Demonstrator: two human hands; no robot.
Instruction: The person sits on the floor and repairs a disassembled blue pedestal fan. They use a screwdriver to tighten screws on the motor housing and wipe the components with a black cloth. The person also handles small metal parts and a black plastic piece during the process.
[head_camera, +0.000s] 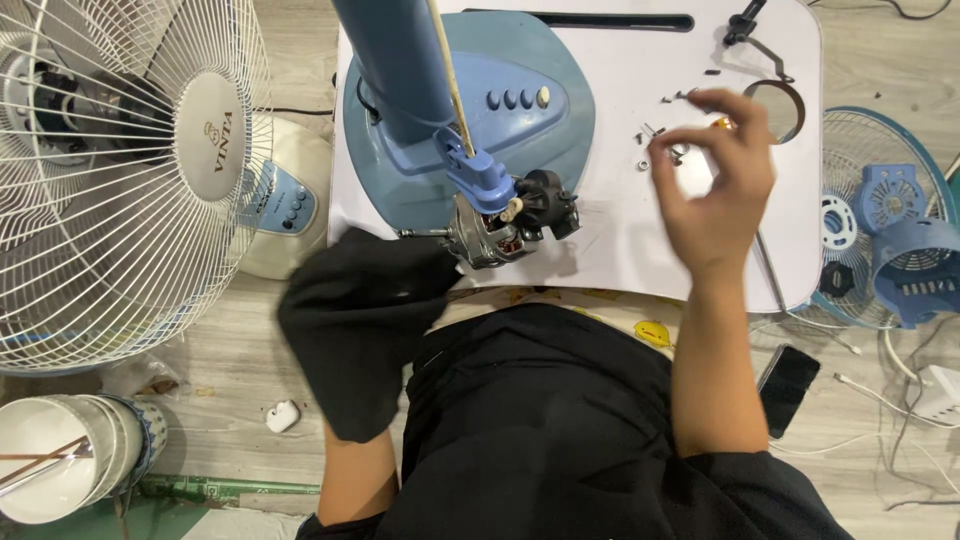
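My left hand (355, 320) wears a black glove and holds the front of a bare fan motor (500, 225) by its shaft end. The motor hangs on a blue neck joint (480, 175) of a blue fan stand (400, 60) rising from a blue oval base (520, 110). My right hand (715, 180) is bare and hovers over the white lap tray (620, 240), fingers curled together above several small screws and nuts (660, 145). Whether it pinches a screw I cannot tell.
A white caged fan (110, 170) stands at left. White bowls with chopsticks (60, 460) sit at lower left, a small white earbud case (283, 415) nearby. At right lie a fan grille (870, 150), blue motor covers (915, 265), a black phone (787, 385) and white cables (900, 400).
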